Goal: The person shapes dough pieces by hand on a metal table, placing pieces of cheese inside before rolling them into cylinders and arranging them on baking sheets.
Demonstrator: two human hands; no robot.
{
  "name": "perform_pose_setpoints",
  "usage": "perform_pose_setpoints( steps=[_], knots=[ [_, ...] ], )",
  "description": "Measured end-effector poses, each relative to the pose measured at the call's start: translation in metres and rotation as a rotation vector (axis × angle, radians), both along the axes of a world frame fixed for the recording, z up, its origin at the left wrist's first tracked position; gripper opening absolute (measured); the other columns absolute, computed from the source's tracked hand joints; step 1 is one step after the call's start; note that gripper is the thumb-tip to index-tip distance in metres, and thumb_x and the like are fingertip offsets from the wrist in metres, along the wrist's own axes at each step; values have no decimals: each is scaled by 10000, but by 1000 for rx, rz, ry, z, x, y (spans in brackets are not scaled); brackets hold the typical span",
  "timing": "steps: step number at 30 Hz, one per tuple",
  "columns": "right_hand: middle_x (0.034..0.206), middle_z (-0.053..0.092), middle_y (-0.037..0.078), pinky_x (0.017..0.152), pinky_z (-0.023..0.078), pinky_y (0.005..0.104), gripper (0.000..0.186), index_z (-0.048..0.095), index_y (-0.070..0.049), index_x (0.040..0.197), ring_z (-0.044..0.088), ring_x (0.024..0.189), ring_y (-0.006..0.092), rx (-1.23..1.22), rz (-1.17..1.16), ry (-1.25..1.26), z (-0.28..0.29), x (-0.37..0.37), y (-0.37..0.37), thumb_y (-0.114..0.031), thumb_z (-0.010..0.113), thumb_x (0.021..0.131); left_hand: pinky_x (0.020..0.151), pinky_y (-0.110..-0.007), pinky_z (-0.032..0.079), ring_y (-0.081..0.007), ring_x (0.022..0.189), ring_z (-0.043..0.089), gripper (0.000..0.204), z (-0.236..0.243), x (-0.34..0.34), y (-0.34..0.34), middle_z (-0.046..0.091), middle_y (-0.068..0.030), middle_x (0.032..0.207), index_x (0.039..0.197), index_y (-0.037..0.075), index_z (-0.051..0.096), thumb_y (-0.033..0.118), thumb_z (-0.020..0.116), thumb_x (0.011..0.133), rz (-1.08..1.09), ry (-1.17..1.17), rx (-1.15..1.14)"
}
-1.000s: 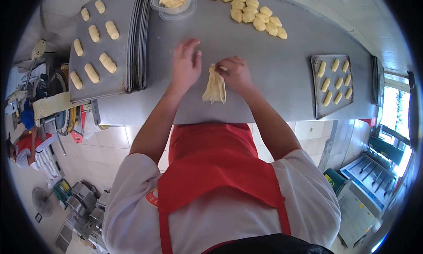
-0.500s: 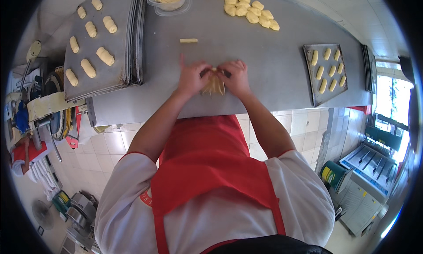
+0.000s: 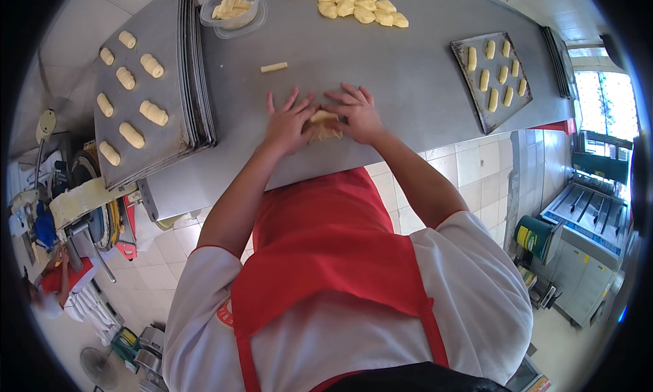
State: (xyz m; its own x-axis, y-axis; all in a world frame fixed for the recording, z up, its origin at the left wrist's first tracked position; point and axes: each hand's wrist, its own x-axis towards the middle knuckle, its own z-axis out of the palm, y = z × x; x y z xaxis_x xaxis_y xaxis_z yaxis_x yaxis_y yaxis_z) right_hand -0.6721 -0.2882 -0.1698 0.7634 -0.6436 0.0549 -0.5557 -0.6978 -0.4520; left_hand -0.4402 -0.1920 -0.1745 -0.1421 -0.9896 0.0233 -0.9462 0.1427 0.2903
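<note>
At the near edge of the steel table, a partly rolled piece of pale dough [image 3: 324,132] lies between my hands, its near end frayed into strips. My left hand [image 3: 289,125] touches its left side, fingers spread and pointing away from me. On the other side, my right hand [image 3: 360,118] has its fingers stretched out over the dough, thumb side against it. My hands partly cover the roll, so what lies inside it is hidden. Just beyond my left hand, a pale yellow stick [image 3: 274,67] rests alone on the table.
A stack of dark trays [image 3: 194,93] with several dough rolls on top stands at the left. Behind are a clear plastic tub [image 3: 261,11] of pale sticks and several dough pieces [image 3: 345,10]. Another tray [image 3: 481,113] holds small rolls at the right. A co-worker [image 3: 58,276] is at far left.
My fingers have gone from pinching at the far end of the dough to lying spread over it. The dough has been rolled shorter toward me. The view has turned slightly.
</note>
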Motion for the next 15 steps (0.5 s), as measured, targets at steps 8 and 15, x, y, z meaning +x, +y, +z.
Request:
perform_pose_setpoints(
  steps=[8,15],
  knots=[
    [1618,550,-44,1291,230,621,489,770,-289,1318,401,1576,273,-69,-48,-22,-2,7,6,-464,850,868,1249,-781,1,-263,1605,380,574,-2,6,5,452,27,1719,1542,258,612,472,680,1014,49,-55,-99],
    [1620,555,-58,1299,217,611,476,785,-313,1307,382,1594,264,-73,-93,-80,-10,3,9,-485,852,869,1247,-784,-5,-250,1603,387,551,0,-3,5,478,24,1702,1469,274,687,528,712,981,88,70,-60]
  ],
)
